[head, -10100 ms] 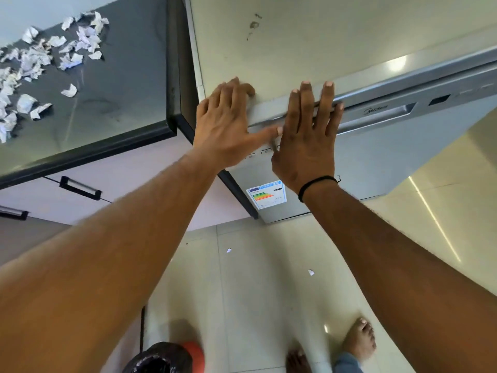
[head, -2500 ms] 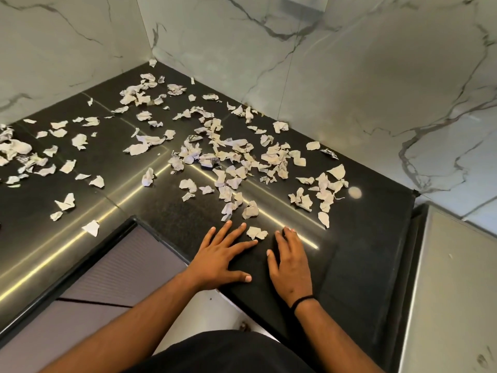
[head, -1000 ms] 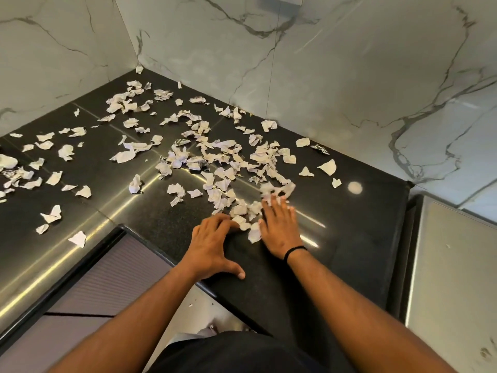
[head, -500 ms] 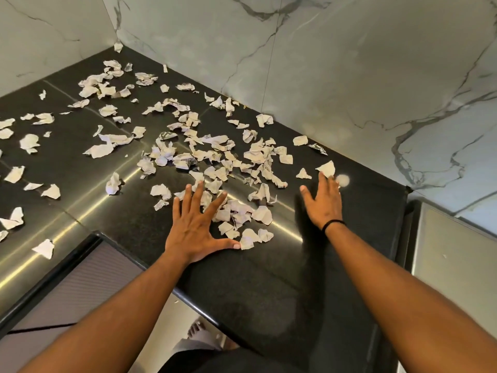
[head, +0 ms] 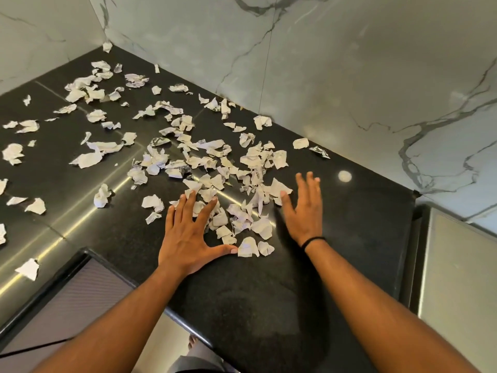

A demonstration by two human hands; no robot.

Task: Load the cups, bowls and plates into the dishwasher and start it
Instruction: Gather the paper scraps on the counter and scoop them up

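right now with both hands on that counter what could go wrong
The paper scraps between the left hand and right hand lie near the counter front edge; a sweep toward it could drop them on the floor. Light scraps may also scatter sideways instead of gathering.

I see the left hand [head: 188, 238] flat with spread fingers on the black countertop [head: 269, 305], touching torn paper scraps [head: 209, 162], while the right hand [head: 304, 208] stands edge-on just beside the pile, below marble walls [head: 349, 76].
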